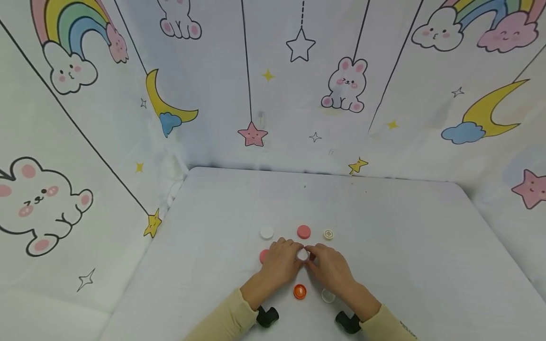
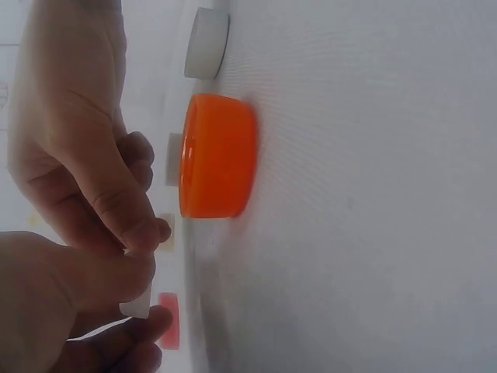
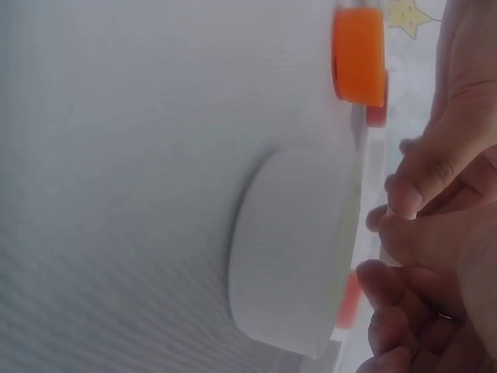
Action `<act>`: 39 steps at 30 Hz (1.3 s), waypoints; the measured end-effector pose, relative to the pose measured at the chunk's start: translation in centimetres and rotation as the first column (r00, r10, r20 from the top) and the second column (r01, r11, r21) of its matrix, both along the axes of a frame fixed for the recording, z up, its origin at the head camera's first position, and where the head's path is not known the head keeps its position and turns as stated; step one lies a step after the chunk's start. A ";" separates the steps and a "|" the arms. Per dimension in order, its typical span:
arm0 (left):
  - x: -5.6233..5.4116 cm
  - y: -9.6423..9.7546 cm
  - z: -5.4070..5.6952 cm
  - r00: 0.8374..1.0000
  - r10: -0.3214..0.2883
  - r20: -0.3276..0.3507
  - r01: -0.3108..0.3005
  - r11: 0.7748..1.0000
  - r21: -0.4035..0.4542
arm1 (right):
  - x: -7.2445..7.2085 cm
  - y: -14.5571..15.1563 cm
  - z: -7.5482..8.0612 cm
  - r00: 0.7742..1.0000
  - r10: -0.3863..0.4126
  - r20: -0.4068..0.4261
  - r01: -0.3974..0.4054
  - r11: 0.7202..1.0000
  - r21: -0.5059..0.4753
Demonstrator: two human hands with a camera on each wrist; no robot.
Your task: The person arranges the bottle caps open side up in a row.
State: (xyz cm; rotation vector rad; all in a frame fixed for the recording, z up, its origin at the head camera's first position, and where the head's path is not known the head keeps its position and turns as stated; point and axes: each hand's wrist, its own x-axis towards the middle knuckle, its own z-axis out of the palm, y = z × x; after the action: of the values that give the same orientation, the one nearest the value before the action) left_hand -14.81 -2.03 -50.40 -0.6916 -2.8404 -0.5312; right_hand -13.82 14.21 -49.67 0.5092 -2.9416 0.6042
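In the head view my left hand (image 1: 281, 260) and right hand (image 1: 330, 267) meet over the table around a small round white piece (image 1: 302, 255). The thumb and fingers of the left hand pinch it, and its pale edge (image 2: 138, 301) shows between them in the left wrist view. From the other side the right hand's thumb and fingertip grip the same piece. Its kind is hidden by the fingers. Nearest the hands, an orange cap-like ring (image 1: 300, 291) lies toward me. A whitish round piece (image 1: 328, 296) is beside the right wrist, and a pinkish-red disc (image 1: 264, 256) is partly behind the left hand.
Beyond the hands lie a white disc (image 1: 266, 232), another pinkish-red disc (image 1: 304, 231) and a small cream ring (image 1: 328, 234). All sit on a white-covered table (image 1: 204, 227). A cartoon-printed cloth (image 1: 213, 85) hangs behind and at the sides.
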 end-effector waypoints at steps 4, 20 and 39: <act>-0.1 0.0 0.2 1.000 -0.004 -0.003 0.004 1.000 0.008 | 0.1 0.1 0.1 0.999 0.000 -0.032 0.000 1.000 -0.019; 0.1 0.3 1.3 1.000 0.003 -0.006 -0.003 0.992 0.125 | 0.2 0.5 0.5 0.994 0.009 -0.113 -0.019 0.996 -0.087; 0.3 0.2 1.7 0.999 0.009 -0.036 -0.002 0.985 0.170 | 0.2 0.6 0.2 0.987 -0.014 -0.161 -0.012 0.987 -0.157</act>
State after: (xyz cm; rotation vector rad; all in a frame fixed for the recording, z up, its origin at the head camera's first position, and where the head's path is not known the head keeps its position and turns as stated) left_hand -14.47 -1.79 -48.74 -0.6549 -2.7217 -0.7411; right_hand -13.61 14.86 -49.44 0.5141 -2.7143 0.7504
